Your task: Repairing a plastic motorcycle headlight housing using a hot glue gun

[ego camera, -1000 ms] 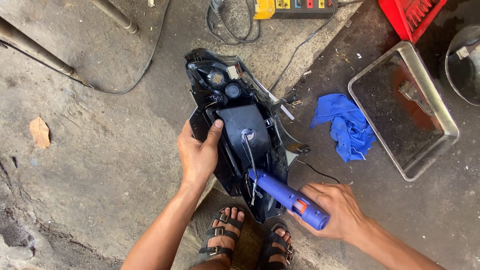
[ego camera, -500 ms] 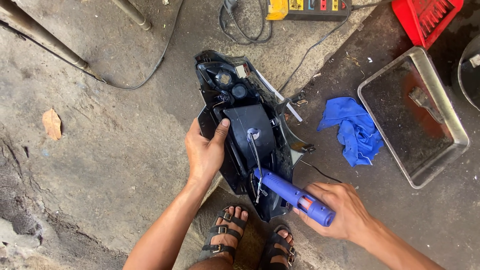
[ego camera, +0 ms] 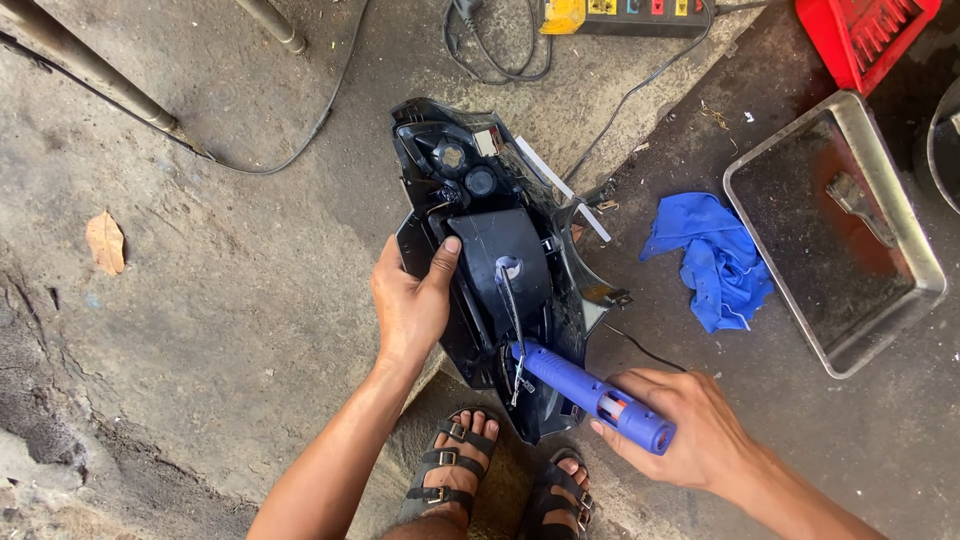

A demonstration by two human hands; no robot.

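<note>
Bracing a black moulded plastic vehicle panel (ego camera: 500,270) against the concrete floor (ego camera: 200,280), left hand (ego camera: 410,305) clamped on its left edge, thumb (ego camera: 446,262) hooked over the rim onto the inner face, fingers wrapped behind and out of sight. Gripping a blue cylindrical hand tool (ego camera: 590,395) in the right hand (ego camera: 690,435), fingers curled round the fat rear end, nose aimed up and to the left into the lower half of the panel. Tip touching or just short of a thin dangling wire (ego camera: 512,320) near the panel's middle; cannot tell which.

Panel's long axis running away from the body, narrow lower end between the two sandalled feet (ego camera: 500,485), wide upper end with round lamp sockets (ego camera: 462,168) farthest off. Tool's long axis crossing that line at a slant, from lower right to upper left. Left hand the nearer one to the panel's centre, flat on it; right hand set back, off the panel's lower right edge, reaching only through the tool.

Beyond the right hand: crumpled blue cloth (ego camera: 715,255), then a rectangular metal tray (ego camera: 830,235). Past the panel's far end, a power strip (ego camera: 630,12) and loose black cable (ego camera: 300,140). Well left of the left hand, a dry brown leaf (ego camera: 105,242).
</note>
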